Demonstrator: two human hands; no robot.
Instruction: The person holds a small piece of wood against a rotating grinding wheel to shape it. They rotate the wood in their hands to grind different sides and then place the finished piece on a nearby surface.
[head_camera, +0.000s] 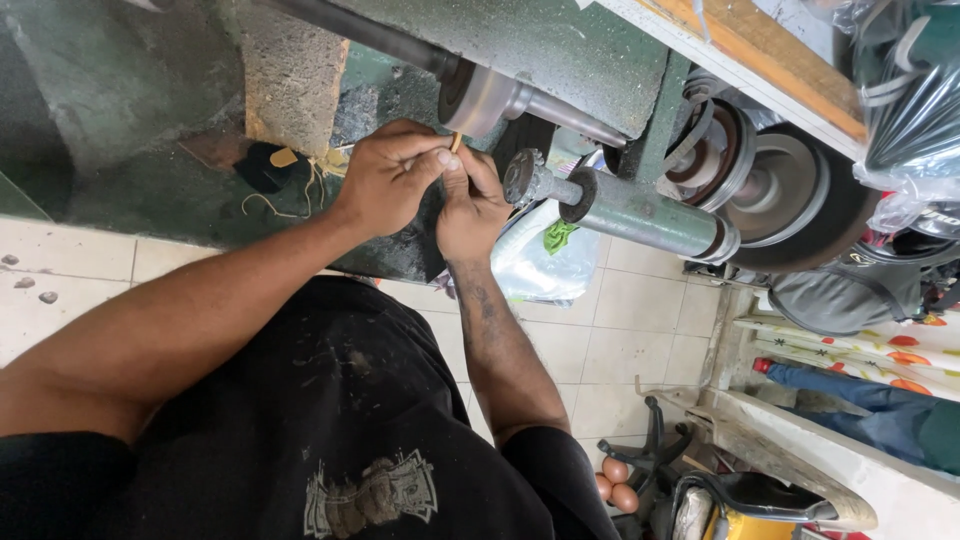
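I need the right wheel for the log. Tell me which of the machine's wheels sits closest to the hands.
The small silvery wheel on the upper shaft, right above both hands' fingers. The big dark wheel sits far off to the side.

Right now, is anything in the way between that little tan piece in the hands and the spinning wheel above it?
Nothing visible. The left hand and right hand pinch the small tan piece just under the grey wheel, with no object between them.

Both hands (430, 190) just below spinning wheel (470, 98); shaft (620, 208) right.
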